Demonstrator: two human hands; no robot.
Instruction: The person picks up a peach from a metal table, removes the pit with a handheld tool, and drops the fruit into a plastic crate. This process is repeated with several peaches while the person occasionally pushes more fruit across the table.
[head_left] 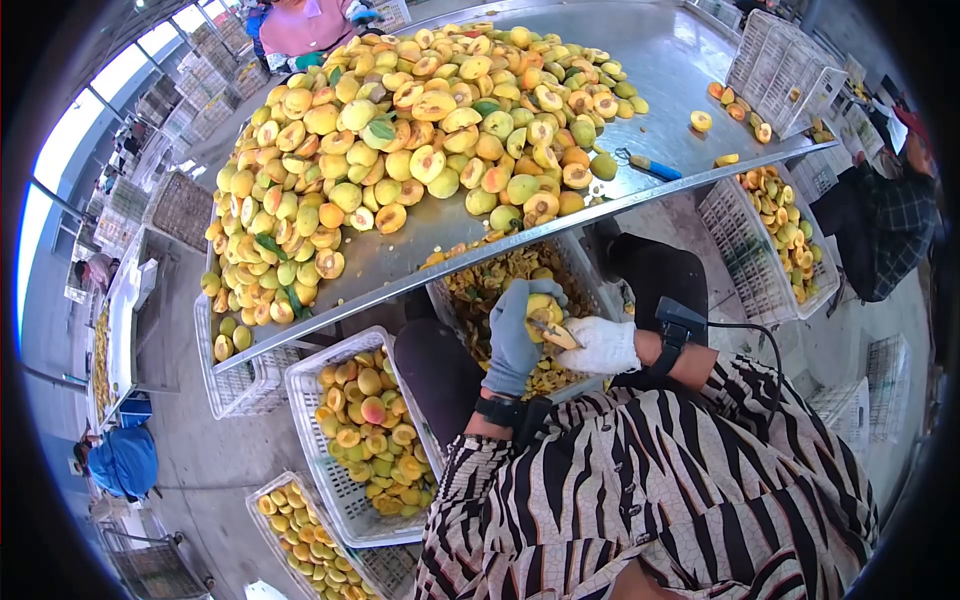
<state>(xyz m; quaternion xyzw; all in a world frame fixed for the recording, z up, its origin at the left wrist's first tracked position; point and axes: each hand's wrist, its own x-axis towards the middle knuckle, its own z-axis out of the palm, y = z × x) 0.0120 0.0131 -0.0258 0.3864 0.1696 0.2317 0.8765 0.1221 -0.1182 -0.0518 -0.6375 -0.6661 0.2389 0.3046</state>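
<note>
My left hand (515,335), in a grey glove, is closed round a yellow fruit (543,312) above a crate of scraps. My right hand (598,345), in a white glove, grips a small tool with a wooden handle (566,338), its tip against the fruit. Under both hands, the crate (590,275) holds brownish-yellow pieces. A large heap of yellow and orange fruit, many of them halved, (440,120) covers much of the metal table (670,75) beyond my hands.
A blue-handled tool (655,168) lies near the table's edge (480,258). Fruit-filled crates stand at left (310,420) and right (722,225). An empty-looking crate (785,65) is on the table. Other people are at the far side (305,28), right (880,220) and left (123,462).
</note>
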